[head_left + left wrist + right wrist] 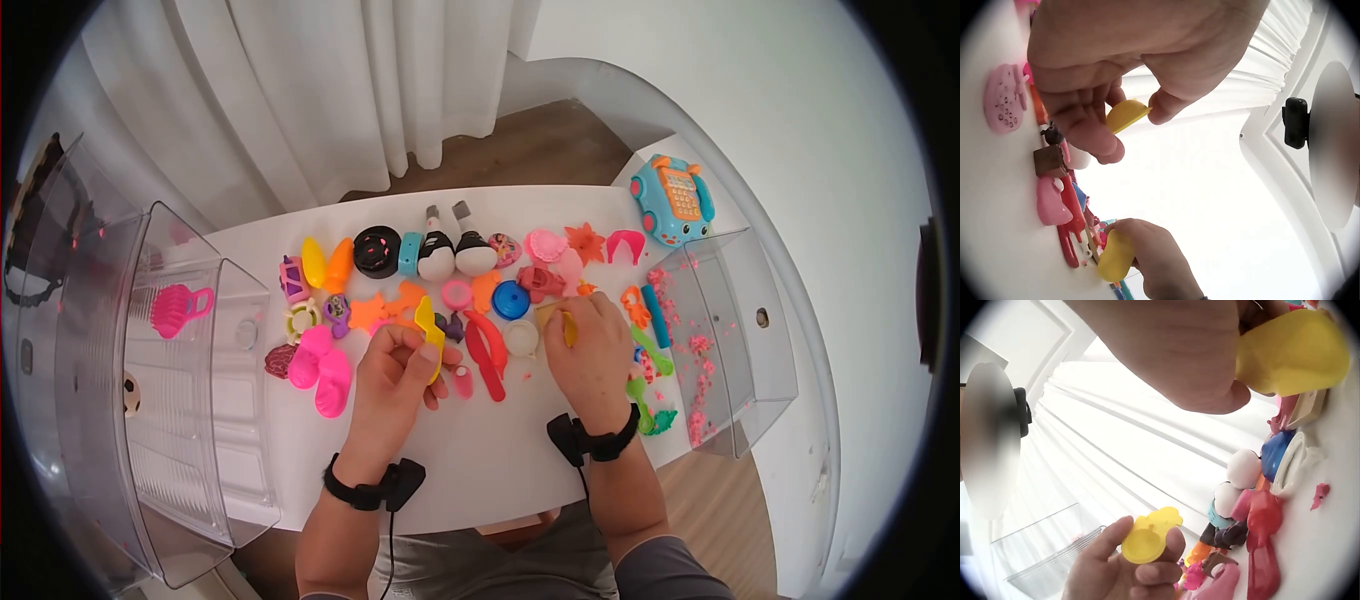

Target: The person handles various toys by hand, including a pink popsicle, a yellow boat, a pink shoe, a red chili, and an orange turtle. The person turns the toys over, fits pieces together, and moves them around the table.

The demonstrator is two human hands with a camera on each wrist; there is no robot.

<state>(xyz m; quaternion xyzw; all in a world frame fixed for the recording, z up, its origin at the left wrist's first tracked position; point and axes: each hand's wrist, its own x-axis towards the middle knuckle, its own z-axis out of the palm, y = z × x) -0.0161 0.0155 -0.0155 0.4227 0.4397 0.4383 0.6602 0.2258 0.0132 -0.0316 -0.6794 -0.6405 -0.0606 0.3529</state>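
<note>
My left hand point(390, 375) pinches a yellow plastic mould piece point(429, 330) between thumb and fingers, above the table. In the right wrist view this mould piece point(1145, 545) shows a round hollow and a scalloped end. My right hand point(592, 350) grips a second yellow moulded piece point(569, 329), smooth and bulging in the right wrist view, its inner side hidden. Between the hands lie long red plastic tools point(484, 352), a white round lid point(521, 338) and a blue round lid point(511, 299). A small pink piece point(462, 382) is near my left fingertips.
Clear plastic bins stand at the left point(245, 375) and right point(735, 345); a pink scoop point(180, 310) is at the left one. A toy phone point(672, 200) sits back right. Pink moulds point(322, 370), orange shapes and two black-and-white toys point(436, 255) crowd the table.
</note>
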